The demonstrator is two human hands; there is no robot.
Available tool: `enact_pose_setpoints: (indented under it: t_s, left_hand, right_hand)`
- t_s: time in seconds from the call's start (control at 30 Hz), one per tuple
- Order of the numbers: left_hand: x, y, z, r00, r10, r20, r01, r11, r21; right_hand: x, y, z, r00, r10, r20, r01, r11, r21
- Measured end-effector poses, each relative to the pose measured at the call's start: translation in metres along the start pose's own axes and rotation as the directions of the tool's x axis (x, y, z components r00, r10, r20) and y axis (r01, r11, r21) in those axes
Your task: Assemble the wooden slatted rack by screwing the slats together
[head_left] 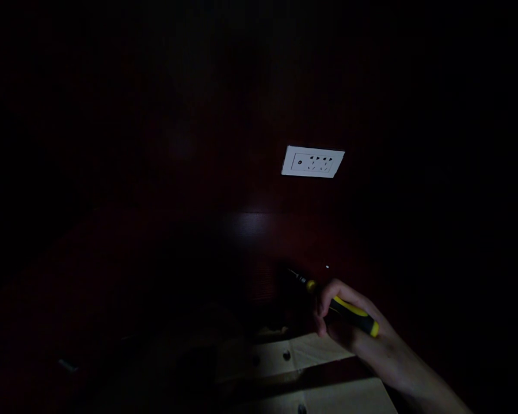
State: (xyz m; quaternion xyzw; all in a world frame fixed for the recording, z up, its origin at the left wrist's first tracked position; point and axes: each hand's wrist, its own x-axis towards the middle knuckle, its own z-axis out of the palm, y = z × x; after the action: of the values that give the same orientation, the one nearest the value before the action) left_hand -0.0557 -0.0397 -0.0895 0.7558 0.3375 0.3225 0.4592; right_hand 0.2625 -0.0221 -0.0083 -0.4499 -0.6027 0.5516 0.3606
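My right hand (332, 305) is closed around a yellow and black screwdriver (354, 315). Its thin metal tip points up and to the left, over the dark red surface. Just below and left of that hand lie pale wooden boards (315, 351) with dark round holes in them. Deep shadow covers the area left of the boards, and I cannot make out my left hand anywhere.
A white socket plate (313, 162) sits on the dark wall ahead. One small white bit (327, 267) lies beyond my right hand. At the lower left is a small, faint greyish piece (68, 365). Most of the surroundings are too dark to read.
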Motion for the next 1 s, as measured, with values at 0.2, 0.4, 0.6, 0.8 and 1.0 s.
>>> enact_pose_setpoints:
  t_s: [0.2, 0.4, 0.6, 0.8, 1.0]
  left_hand:
    - [0.041, 0.034, -0.024, 0.997, -0.003, 0.080, 0.001, 1.000, 0.029]
    - [0.045, 0.054, -0.029, 0.990, -0.028, 0.136, 0.021, 0.998, 0.052]
    - [0.043, 0.061, -0.027, 0.992, -0.043, 0.116, 0.037, 0.998, 0.049]
    - [0.037, 0.060, -0.022, 0.994, -0.071, 0.087, 0.074, 0.996, -0.041]
    - [0.039, 0.062, -0.022, 0.994, -0.033, 0.104, 0.036, 0.999, -0.023]
  right_hand:
    - [0.001, 0.005, -0.002, 0.999, -0.052, 0.018, 0.050, 0.996, 0.070]
    - [0.002, 0.005, -0.004, 0.996, -0.093, -0.011, 0.093, 0.995, 0.044]
    - [0.005, 0.007, -0.001, 0.993, -0.121, 0.003, 0.121, 0.992, 0.046]
    - [0.003, 0.008, -0.005, 0.991, -0.118, 0.055, 0.118, 0.993, -0.001]
    - [0.001, 0.001, -0.004, 0.987, -0.107, 0.120, 0.102, 0.994, 0.042]
